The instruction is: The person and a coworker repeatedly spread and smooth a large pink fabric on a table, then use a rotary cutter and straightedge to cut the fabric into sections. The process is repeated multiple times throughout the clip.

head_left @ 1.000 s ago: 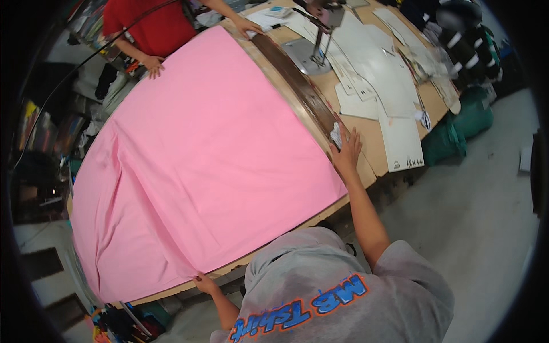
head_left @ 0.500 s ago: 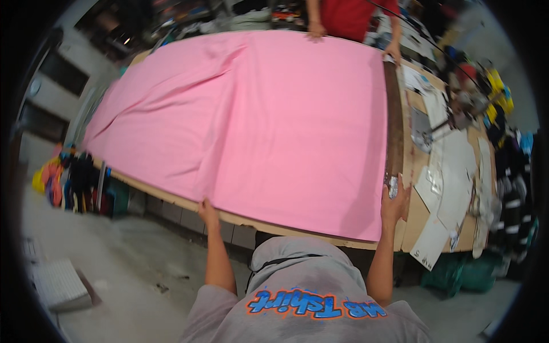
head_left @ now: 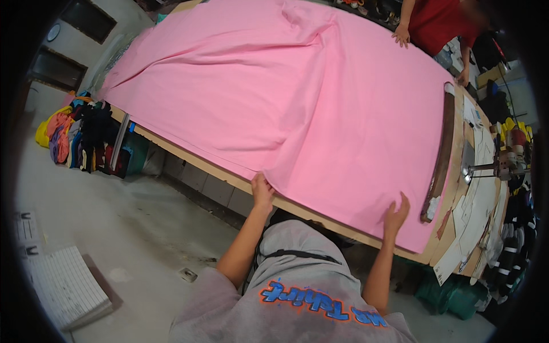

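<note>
- Two hands work the near side: your left hand (head_left: 262, 193) appears to pinch the pink cloth (head_left: 366, 120) at the table (head_left: 231, 174) edge; a light, even pull should suit it.
- Your right hand (head_left: 395, 219) is open over the cloth's near right corner; contact I cannot tell. A flat palm would likely smooth without dragging.
- Ahead, the cloth spreads away, a raised fold (head_left: 320, 74) leading from your left hand; best eased out gradually.
- Beyond your right hand, a brown bar (head_left: 440, 154) lies along the cloth's right end; avoid nudging it.
- Farthest stands a co-worker (head_left: 440, 23).
</note>
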`<state>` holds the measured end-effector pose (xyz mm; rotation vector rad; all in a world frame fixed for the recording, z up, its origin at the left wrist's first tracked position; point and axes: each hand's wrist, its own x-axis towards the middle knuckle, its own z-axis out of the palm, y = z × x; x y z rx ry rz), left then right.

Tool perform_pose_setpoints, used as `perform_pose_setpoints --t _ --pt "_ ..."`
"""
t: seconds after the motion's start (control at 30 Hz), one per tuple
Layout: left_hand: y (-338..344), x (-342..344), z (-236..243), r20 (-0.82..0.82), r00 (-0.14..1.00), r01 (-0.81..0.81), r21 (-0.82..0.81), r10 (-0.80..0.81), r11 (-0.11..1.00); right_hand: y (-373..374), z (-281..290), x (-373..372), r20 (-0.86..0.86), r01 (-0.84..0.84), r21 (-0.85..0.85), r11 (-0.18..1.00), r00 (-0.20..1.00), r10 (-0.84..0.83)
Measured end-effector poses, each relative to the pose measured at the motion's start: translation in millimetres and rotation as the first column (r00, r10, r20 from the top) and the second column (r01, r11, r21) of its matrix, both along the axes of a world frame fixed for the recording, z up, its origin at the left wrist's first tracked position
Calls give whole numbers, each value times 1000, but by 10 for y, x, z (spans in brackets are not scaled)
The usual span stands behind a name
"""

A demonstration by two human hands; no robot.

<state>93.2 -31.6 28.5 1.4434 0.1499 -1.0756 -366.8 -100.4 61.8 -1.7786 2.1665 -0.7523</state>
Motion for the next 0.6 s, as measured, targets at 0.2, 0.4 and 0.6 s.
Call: perform_pose_setpoints --t 0.2,0.4,0.6 --pt "-49 590 76 180 961 185 141 -209 972 714 364 2129 659 -417 332 846 745 108" --pt "-338 1540 -311 486 874 -72 99 15 992 1126 362 2765 289 -548 220 807 827 483" --pt "-475 2215 -41 511 859 -123 144 33 982 1294 125 3148 -20 -324 341 883 936 352"
